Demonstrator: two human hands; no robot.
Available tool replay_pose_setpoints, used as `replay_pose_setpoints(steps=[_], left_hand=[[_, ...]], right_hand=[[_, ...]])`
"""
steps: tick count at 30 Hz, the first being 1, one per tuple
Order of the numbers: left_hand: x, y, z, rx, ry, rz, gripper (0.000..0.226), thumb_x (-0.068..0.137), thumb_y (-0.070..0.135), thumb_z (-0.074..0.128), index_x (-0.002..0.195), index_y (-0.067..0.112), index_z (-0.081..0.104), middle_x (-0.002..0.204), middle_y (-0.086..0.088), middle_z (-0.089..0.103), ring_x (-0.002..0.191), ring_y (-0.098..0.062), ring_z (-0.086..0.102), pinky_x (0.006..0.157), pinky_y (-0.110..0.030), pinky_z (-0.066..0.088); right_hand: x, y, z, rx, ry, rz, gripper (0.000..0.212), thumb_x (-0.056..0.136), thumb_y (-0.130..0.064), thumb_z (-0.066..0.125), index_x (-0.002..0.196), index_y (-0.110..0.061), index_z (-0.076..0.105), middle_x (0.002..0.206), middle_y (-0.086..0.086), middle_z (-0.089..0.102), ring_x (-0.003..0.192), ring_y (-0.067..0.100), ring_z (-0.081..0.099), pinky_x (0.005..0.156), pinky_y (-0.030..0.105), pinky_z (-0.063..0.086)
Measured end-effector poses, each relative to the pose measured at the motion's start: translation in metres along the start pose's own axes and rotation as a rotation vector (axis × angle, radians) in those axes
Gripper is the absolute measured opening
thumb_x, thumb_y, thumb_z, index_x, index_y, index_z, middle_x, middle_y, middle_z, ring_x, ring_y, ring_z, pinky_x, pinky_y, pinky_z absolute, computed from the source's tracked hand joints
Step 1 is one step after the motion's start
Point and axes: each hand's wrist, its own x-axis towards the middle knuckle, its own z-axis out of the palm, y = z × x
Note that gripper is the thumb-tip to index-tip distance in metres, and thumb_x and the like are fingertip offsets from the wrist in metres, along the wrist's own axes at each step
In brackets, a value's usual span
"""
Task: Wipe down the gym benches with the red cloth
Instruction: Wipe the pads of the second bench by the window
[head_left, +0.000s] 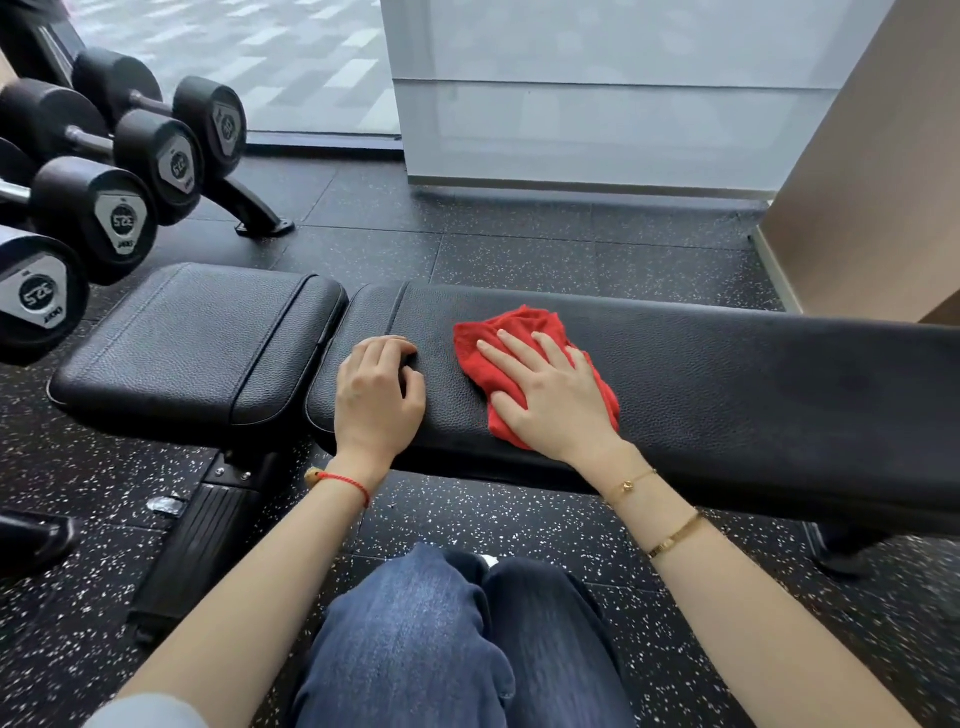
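Right hand (550, 395) lies flat, fingers spread, pressing the red cloth (519, 338) onto the bench (727, 374) — left hand (376, 395) rests beside, fingers curled.

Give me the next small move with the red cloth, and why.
Probably slide the right hand with the red cloth rightward along the long back pad. The cloth sits near the pad's left end, flat under straight fingers, while the left hand braces beside it.

Black dumbbells (93, 208) are seen racked at the left above a speckled rubber floor (519, 249), which is bordered by a frosted glass panel (597, 93) and a beige wall (872, 182).
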Motion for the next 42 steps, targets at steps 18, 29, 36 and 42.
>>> replay_pose_setpoints(steps=[18, 29, 36, 42], left_hand=[[-0.004, 0.051, 0.012, -0.057, -0.079, 0.116, 0.023, 0.085, 0.015, 0.063, 0.107, 0.015, 0.067, 0.112, -0.003, 0.068, 0.112, -0.028, 0.058, 0.104, -0.044, 0.04], [-0.006, 0.077, 0.033, -0.045, -0.165, 0.262, 0.021, 0.086, 0.017, 0.061, 0.106, 0.015, 0.067, 0.113, -0.002, 0.067, 0.113, -0.028, 0.058, 0.104, -0.045, 0.042], [0.003, 0.079, 0.033, -0.049, -0.165, 0.278, 0.018, 0.088, 0.018, 0.062, 0.105, 0.015, 0.067, 0.108, 0.0, 0.068, 0.108, -0.025, 0.059, 0.102, -0.04, 0.039], [0.018, 0.072, 0.035, -0.049, -0.138, 0.293, 0.019, 0.089, 0.021, 0.06, 0.107, 0.018, 0.067, 0.109, 0.002, 0.068, 0.11, -0.023, 0.059, 0.102, -0.038, 0.037]], right_hand=[[-0.026, 0.029, -0.016, -0.037, 0.007, 0.126, 0.059, 0.091, -0.05, 0.043, 0.148, -0.047, 0.029, 0.158, -0.015, 0.029, 0.142, 0.025, 0.029, 0.115, 0.045, 0.022], [-0.054, 0.094, -0.035, 0.022, 0.116, 0.357, 0.051, 0.094, -0.039, 0.047, 0.145, -0.039, 0.041, 0.154, -0.013, 0.037, 0.14, 0.023, 0.034, 0.115, 0.043, 0.025], [-0.04, 0.087, -0.035, 0.09, 0.166, 0.318, 0.042, 0.096, -0.034, 0.047, 0.139, -0.033, 0.049, 0.15, -0.015, 0.043, 0.138, 0.021, 0.035, 0.113, 0.041, 0.023], [-0.032, 0.084, -0.035, 0.101, 0.184, 0.276, 0.039, 0.097, -0.033, 0.047, 0.136, -0.033, 0.05, 0.144, -0.016, 0.049, 0.133, 0.021, 0.038, 0.11, 0.041, 0.026]])
